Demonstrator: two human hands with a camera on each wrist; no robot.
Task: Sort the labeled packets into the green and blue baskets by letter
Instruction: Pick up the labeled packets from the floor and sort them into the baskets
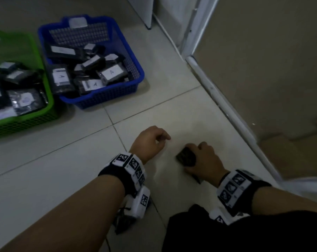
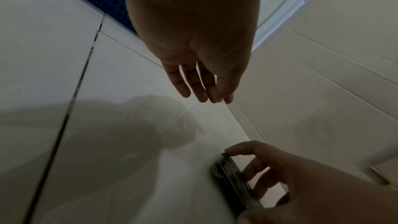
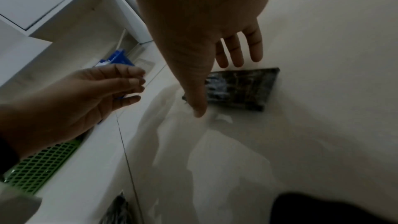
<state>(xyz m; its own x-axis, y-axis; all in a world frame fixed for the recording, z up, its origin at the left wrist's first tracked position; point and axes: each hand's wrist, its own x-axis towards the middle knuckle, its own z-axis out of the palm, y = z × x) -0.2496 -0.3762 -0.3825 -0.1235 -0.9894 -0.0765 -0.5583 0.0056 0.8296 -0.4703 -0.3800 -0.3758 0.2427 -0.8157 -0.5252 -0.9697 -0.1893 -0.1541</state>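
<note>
A dark packet (image 1: pixel 185 157) lies on the pale tiled floor, its label not visible. My right hand (image 1: pixel 205 159) is arched over it, thumb at one edge and fingers curled round the other, gripping it. In the right wrist view the packet (image 3: pixel 239 88) sits between the thumb and the fingers. My left hand (image 1: pixel 154 140) hovers just left of it with loosely curled fingers and holds nothing. The blue basket (image 1: pixel 106 91) and green basket (image 1: pixel 26 122) stand at the far left, each holding several dark packets with white labels.
Another dark packet (image 1: pixel 124 222) lies on the floor under my left wrist. A white door frame (image 1: pixel 226 110) and a brown cardboard panel (image 1: pixel 263 70) close off the right side. My dark-clothed knee (image 1: pixel 226 233) is at the bottom right.
</note>
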